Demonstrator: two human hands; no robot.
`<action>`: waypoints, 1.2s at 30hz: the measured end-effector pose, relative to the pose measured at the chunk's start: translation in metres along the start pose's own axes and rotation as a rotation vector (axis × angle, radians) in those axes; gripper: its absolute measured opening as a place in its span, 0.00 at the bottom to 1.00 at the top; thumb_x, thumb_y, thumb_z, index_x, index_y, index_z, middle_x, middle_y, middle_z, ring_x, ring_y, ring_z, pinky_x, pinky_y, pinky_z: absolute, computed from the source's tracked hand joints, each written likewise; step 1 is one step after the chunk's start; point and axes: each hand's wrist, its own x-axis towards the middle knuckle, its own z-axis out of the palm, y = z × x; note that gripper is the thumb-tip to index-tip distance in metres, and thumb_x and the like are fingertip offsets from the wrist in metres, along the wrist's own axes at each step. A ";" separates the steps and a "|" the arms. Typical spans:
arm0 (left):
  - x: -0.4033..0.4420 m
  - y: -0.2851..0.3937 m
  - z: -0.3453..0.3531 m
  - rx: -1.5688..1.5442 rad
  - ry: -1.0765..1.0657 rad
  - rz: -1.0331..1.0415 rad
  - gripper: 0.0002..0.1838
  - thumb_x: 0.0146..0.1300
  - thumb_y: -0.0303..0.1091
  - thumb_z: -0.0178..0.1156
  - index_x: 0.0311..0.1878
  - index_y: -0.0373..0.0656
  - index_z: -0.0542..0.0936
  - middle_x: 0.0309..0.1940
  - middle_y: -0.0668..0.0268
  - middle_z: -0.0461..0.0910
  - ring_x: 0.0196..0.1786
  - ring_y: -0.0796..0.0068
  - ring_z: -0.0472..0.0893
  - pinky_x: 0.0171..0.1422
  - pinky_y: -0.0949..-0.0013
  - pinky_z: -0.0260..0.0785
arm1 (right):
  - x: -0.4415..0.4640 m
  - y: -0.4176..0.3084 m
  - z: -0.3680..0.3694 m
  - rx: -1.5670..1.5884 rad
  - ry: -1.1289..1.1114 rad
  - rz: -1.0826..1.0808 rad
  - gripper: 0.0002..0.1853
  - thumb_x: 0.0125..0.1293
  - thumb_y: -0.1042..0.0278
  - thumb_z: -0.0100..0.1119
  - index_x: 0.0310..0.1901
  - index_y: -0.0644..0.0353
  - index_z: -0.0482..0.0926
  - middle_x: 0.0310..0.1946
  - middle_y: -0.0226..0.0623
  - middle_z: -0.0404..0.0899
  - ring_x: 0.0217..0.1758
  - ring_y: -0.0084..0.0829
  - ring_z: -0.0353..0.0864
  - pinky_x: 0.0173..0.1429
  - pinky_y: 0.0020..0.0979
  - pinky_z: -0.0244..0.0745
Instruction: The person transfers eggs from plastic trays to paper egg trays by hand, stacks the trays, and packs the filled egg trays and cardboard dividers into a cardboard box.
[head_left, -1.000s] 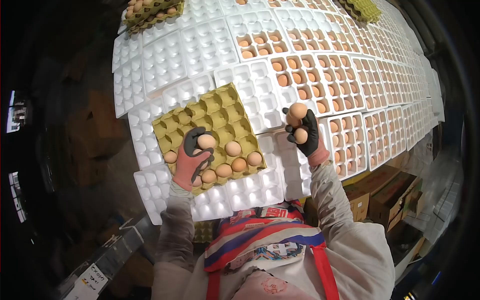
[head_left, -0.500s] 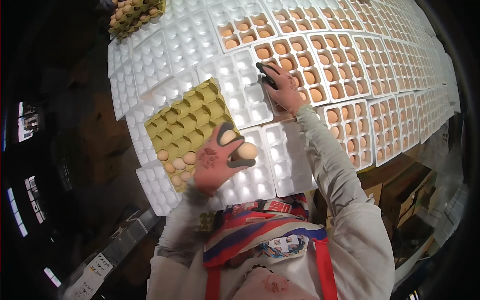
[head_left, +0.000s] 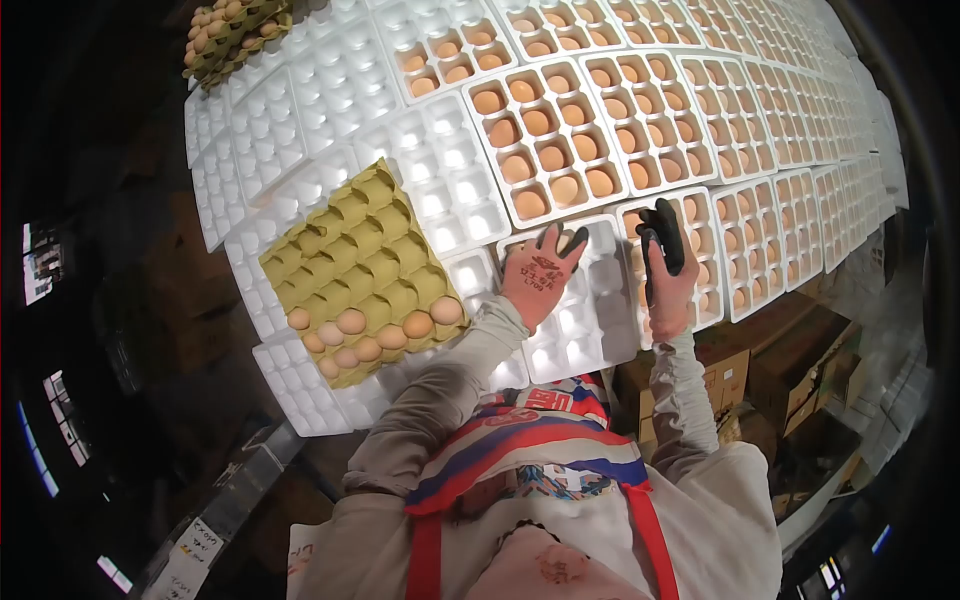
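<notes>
The left hand [head_left: 545,272], gloved in pink with dark fingertips, is held back-up over the far-left part of a white foam tray [head_left: 603,345]. Its fingers are slightly parted and bent downward; since the palm is hidden, whether anything is gripped beneath it cannot be told. Printed characters are shown on the back of its glove.

The right hand [head_left: 664,235] is raised to the right of the left hand, over the left side of a filled foam tray [head_left: 712,258], by whose cells brown eggs are held. Its dark-coated fingers are pointed away from the body, with the thumb set apart from them, and nothing is seen to be gripped.

To the left of the left hand, a yellow-green pulp tray [head_left: 350,250] is laid at a slant on white trays. Loose eggs [head_left: 447,310] are seated along its near side, the closest of them being near the left wrist.

Just beyond the left hand, another egg-filled tray [head_left: 546,105] is set, and further filled trays are ranged to the right. Far off to the left, stacked pulp trays [head_left: 235,50] are loaded with eggs. Below and right of the right hand, cardboard boxes [head_left: 800,365] are seen.
</notes>
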 end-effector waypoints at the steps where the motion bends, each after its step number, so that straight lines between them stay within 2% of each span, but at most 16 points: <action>1: 0.006 0.000 0.000 0.059 -0.049 -0.061 0.24 0.56 0.38 0.59 0.59 0.54 0.75 0.55 0.58 0.72 0.46 0.58 0.76 0.47 0.60 0.71 | -0.006 -0.008 0.004 0.084 -0.021 0.015 0.23 0.64 0.79 0.54 0.62 0.67 0.70 0.52 0.38 0.77 0.55 0.27 0.75 0.61 0.27 0.68; 5: 0.023 0.004 0.002 -0.257 0.214 0.231 0.22 0.56 0.34 0.55 0.56 0.56 0.76 0.49 0.62 0.73 0.46 0.61 0.75 0.47 0.59 0.68 | -0.022 -0.023 0.009 0.011 0.025 0.100 0.24 0.64 0.80 0.53 0.63 0.69 0.68 0.55 0.40 0.76 0.55 0.27 0.75 0.62 0.26 0.66; 7: 0.048 0.012 0.006 -0.295 0.113 0.334 0.20 0.59 0.35 0.52 0.57 0.56 0.75 0.52 0.63 0.73 0.55 0.58 0.72 0.59 0.51 0.64 | -0.024 -0.030 0.022 0.134 0.066 0.004 0.25 0.65 0.80 0.51 0.65 0.72 0.65 0.55 0.43 0.75 0.54 0.28 0.75 0.60 0.26 0.68; 11: 0.024 0.006 0.015 -0.148 0.462 0.277 0.20 0.57 0.39 0.57 0.55 0.58 0.77 0.55 0.69 0.75 0.63 0.58 0.68 0.71 0.45 0.52 | -0.032 -0.082 0.062 0.270 -0.063 -0.303 0.24 0.66 0.81 0.49 0.64 0.72 0.65 0.54 0.44 0.75 0.55 0.31 0.75 0.60 0.28 0.68; 14: -0.053 -0.040 -0.056 -0.239 0.398 0.140 0.23 0.52 0.43 0.61 0.53 0.54 0.79 0.51 0.66 0.75 0.62 0.58 0.67 0.70 0.46 0.54 | -0.046 -0.071 0.087 -0.096 -0.332 0.021 0.22 0.64 0.80 0.56 0.60 0.70 0.71 0.54 0.42 0.77 0.55 0.31 0.76 0.60 0.26 0.67; 15: -0.091 -0.059 -0.070 -0.182 0.465 0.008 0.22 0.54 0.38 0.61 0.54 0.45 0.78 0.46 0.60 0.75 0.57 0.56 0.70 0.64 0.48 0.58 | -0.046 -0.065 0.106 -0.307 -0.593 -0.224 0.21 0.62 0.80 0.58 0.58 0.67 0.73 0.54 0.43 0.76 0.55 0.34 0.76 0.61 0.28 0.67; 18: -0.172 -0.110 -0.054 0.119 0.091 -0.228 0.33 0.60 0.57 0.51 0.65 0.48 0.67 0.60 0.66 0.71 0.64 0.62 0.67 0.71 0.47 0.49 | -0.073 -0.032 0.153 -0.786 -0.977 -0.719 0.30 0.48 0.64 0.68 0.56 0.62 0.75 0.51 0.48 0.75 0.60 0.53 0.68 0.65 0.48 0.61; 20: -0.183 -0.125 -0.008 0.154 -0.005 -0.118 0.27 0.62 0.48 0.49 0.62 0.46 0.69 0.59 0.64 0.71 0.66 0.59 0.66 0.72 0.45 0.49 | -0.085 -0.002 0.169 -0.937 -0.889 -1.117 0.31 0.41 0.67 0.67 0.53 0.61 0.77 0.48 0.43 0.76 0.59 0.50 0.68 0.62 0.47 0.61; 23: -0.182 -0.126 0.004 0.067 0.049 -0.150 0.24 0.60 0.41 0.52 0.60 0.45 0.71 0.57 0.60 0.71 0.69 0.57 0.64 0.74 0.40 0.44 | -0.092 -0.059 0.170 -0.966 -0.835 -1.200 0.16 0.58 0.65 0.60 0.48 0.59 0.81 0.44 0.42 0.82 0.50 0.44 0.79 0.54 0.40 0.73; 25: -0.180 -0.116 0.004 0.018 0.161 -0.146 0.25 0.57 0.41 0.56 0.58 0.46 0.73 0.56 0.59 0.71 0.68 0.57 0.64 0.75 0.41 0.43 | -0.085 -0.044 0.164 -0.772 -0.839 -1.031 0.18 0.55 0.67 0.65 0.49 0.58 0.81 0.45 0.44 0.81 0.49 0.45 0.79 0.56 0.39 0.73; 26: -0.183 -0.108 -0.002 -0.104 0.245 -0.171 0.26 0.55 0.41 0.59 0.59 0.46 0.73 0.58 0.58 0.69 0.67 0.56 0.65 0.75 0.44 0.46 | -0.083 -0.047 0.166 -0.622 -0.870 -0.751 0.19 0.54 0.68 0.67 0.50 0.58 0.80 0.45 0.42 0.81 0.51 0.40 0.78 0.57 0.36 0.72; 27: -0.186 -0.101 -0.008 -0.226 0.333 -0.185 0.29 0.54 0.41 0.62 0.60 0.46 0.72 0.60 0.57 0.68 0.67 0.54 0.65 0.74 0.46 0.49 | -0.080 -0.055 0.167 -0.410 -0.892 -0.205 0.19 0.56 0.70 0.67 0.50 0.62 0.79 0.45 0.38 0.80 0.51 0.33 0.77 0.57 0.33 0.71; 30: -0.228 -0.116 -0.017 -0.988 0.807 -0.535 0.21 0.59 0.36 0.60 0.55 0.43 0.78 0.57 0.62 0.74 0.60 0.65 0.73 0.66 0.64 0.64 | -0.054 -0.056 0.207 0.206 -1.075 0.120 0.22 0.56 0.75 0.67 0.53 0.69 0.74 0.48 0.38 0.77 0.49 0.32 0.76 0.55 0.32 0.72; 31: -0.250 -0.133 -0.030 -1.301 0.975 -0.533 0.18 0.60 0.35 0.60 0.53 0.42 0.79 0.53 0.63 0.77 0.57 0.70 0.75 0.62 0.70 0.67 | -0.073 -0.072 0.225 0.393 -1.037 0.278 0.22 0.53 0.64 0.67 0.49 0.63 0.78 0.43 0.46 0.79 0.46 0.39 0.79 0.46 0.42 0.76; 33: -0.282 -0.156 -0.031 -1.448 1.288 -0.390 0.14 0.62 0.40 0.58 0.45 0.41 0.82 0.40 0.66 0.82 0.46 0.75 0.79 0.53 0.68 0.70 | -0.059 -0.033 0.281 0.084 -1.163 0.125 0.24 0.44 0.68 0.65 0.47 0.62 0.78 0.43 0.43 0.78 0.41 0.46 0.78 0.49 0.41 0.72; 36: -0.311 -0.202 -0.065 -1.102 0.901 -0.892 0.20 0.63 0.51 0.57 0.37 0.42 0.82 0.34 0.62 0.82 0.39 0.70 0.81 0.45 0.59 0.72 | -0.112 -0.054 0.342 -0.502 -1.182 -0.918 0.13 0.51 0.67 0.60 0.39 0.63 0.82 0.35 0.45 0.81 0.31 0.42 0.81 0.35 0.36 0.74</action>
